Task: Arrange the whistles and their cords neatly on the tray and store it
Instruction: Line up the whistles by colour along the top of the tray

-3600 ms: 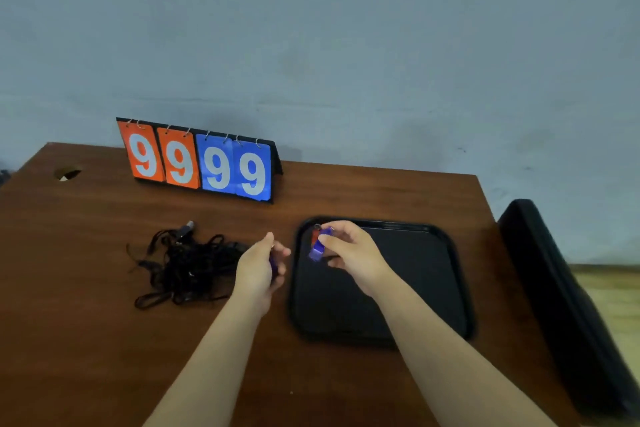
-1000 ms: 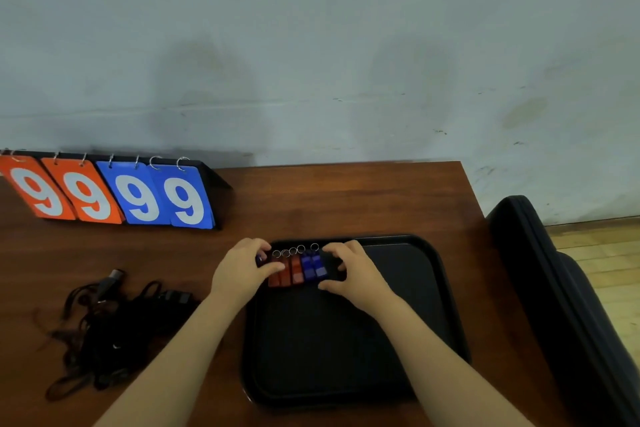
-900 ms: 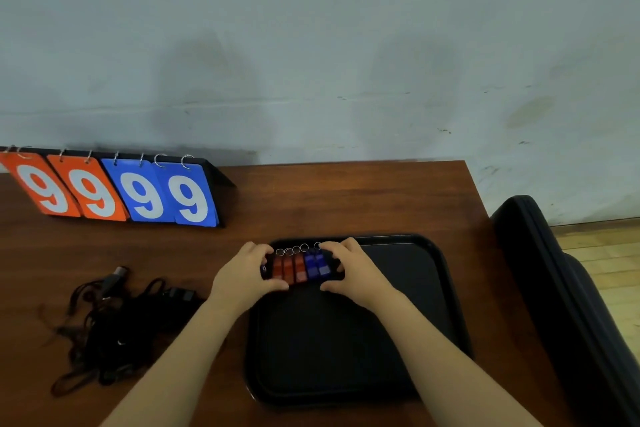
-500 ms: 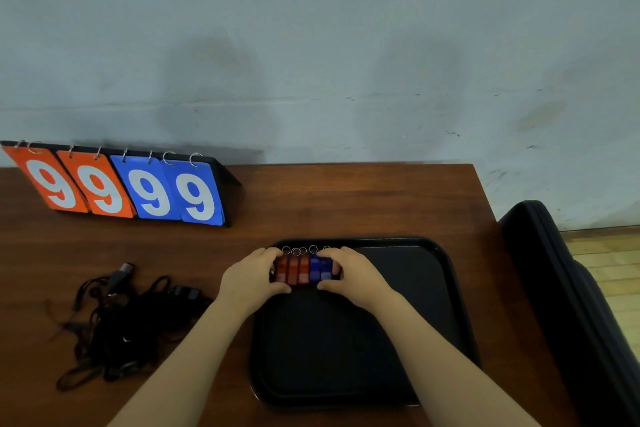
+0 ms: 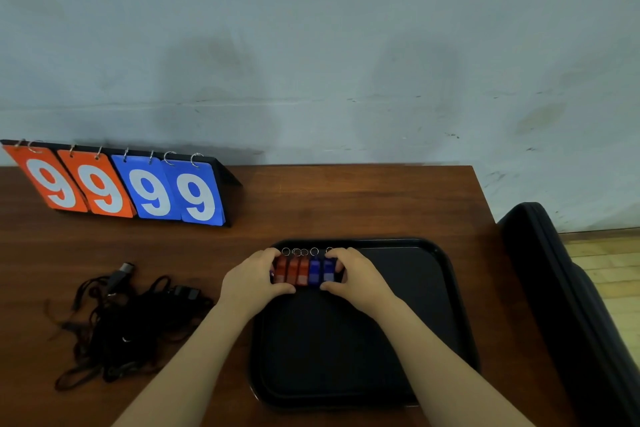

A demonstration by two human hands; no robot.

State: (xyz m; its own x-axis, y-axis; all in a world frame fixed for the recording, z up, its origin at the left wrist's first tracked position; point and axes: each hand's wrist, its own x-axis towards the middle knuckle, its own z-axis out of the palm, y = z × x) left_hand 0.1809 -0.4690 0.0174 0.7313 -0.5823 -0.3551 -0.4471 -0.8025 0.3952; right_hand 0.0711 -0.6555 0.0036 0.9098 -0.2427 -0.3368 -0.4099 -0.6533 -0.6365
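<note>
A row of red and blue whistles (image 5: 304,272), five as far as the blur allows, lies at the far left corner of the black tray (image 5: 346,354). The left hand (image 5: 251,282) and right hand (image 5: 356,279) grip its two ends, fingers curled round them. The black cords (image 5: 117,322) lie tangled on the table (image 5: 346,204), left of the tray.

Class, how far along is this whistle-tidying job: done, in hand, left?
Done: whistles sit in a row on the tray. In hand: left hand and right hand grip the row's ends. Left: tangled cords lie on the table; tray unstored.
</note>
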